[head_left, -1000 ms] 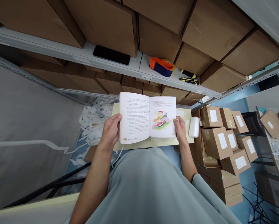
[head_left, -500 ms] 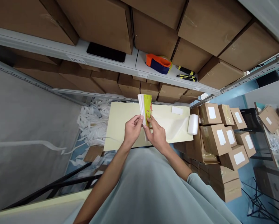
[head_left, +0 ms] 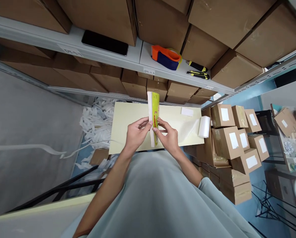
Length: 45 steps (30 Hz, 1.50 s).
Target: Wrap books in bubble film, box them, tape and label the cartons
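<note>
A yellow-green booklet (head_left: 155,102) with white page edges stands nearly upright above the pale table (head_left: 123,119). Its page edges face left and its printed cover faces right. My left hand (head_left: 137,132) pinches the lower left side of it between thumb and fingers. On the other side, my right hand (head_left: 168,136) grips the cover edge with thumb and fingertips. Further right on the table lie a white card (head_left: 187,111) and a white roll (head_left: 204,127), with a thin translucent sheet beside the roll.
A shelf (head_left: 88,49) ahead holds cartons, a black phone-like slab (head_left: 104,42), an orange and blue tape dispenser (head_left: 166,57) and box cutters (head_left: 198,70). Labelled cartons (head_left: 228,142) are stacked at the right. Crumpled white material (head_left: 98,122) lies left of the table.
The booklet is turned slightly and its pages look closer together. My right hand's fingers have shifted to the cover's right edge. The whole view has moved a little, with the shelf higher in the picture.
</note>
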### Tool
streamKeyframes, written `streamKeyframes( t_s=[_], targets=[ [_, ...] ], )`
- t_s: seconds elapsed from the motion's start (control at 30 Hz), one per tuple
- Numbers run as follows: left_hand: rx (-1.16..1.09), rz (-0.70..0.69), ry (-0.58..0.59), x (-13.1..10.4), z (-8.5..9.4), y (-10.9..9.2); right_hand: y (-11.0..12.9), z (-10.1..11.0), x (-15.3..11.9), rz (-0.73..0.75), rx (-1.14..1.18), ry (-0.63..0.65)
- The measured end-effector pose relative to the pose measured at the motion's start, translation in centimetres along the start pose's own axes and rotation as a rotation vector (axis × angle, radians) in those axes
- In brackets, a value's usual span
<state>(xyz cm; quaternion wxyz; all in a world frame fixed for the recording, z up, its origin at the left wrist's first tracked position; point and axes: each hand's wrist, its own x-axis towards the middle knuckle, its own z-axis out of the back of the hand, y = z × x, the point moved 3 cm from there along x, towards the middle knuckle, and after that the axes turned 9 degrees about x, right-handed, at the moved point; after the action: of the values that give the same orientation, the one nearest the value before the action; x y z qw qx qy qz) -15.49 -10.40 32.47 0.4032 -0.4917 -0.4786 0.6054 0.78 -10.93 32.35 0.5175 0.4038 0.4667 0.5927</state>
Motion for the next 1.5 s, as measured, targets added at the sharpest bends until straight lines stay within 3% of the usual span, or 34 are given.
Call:
streamKeyframes(
  t_s=[0.43,0.73,0.83,0.93,1.07,1.17,1.5],
  targets=[
    [-0.087,0.09,-0.138,0.0,0.4,1.1,0.0,0.7,0.4,-0.055,0.073,-0.02],
    [-0.295,0.165,-0.185,1.5,4.4,3.3,0.5,8.2,1.7,-0.071,0.157,-0.206],
    [-0.322,0.153,-0.173,1.3,4.5,3.2,1.4,9.1,1.6,-0.013,0.11,-0.22],
    [-0.319,0.146,-0.128,0.9,3.5,2.8,2.5,7.4,1.1,0.045,0.049,-0.15],
    [-0.296,0.143,-0.076,0.3,1.8,2.3,3.2,2.8,0.0,0.011,-0.042,0.026],
    [-0.275,0.14,-0.09,0.0,1.2,2.1,2.9,0.6,-0.2,-0.011,-0.131,0.04],
    [-0.267,0.106,-0.082,-0.2,0.8,1.9,2.0,-0.1,-0.2,-0.012,-0.207,0.042]
  ],
)
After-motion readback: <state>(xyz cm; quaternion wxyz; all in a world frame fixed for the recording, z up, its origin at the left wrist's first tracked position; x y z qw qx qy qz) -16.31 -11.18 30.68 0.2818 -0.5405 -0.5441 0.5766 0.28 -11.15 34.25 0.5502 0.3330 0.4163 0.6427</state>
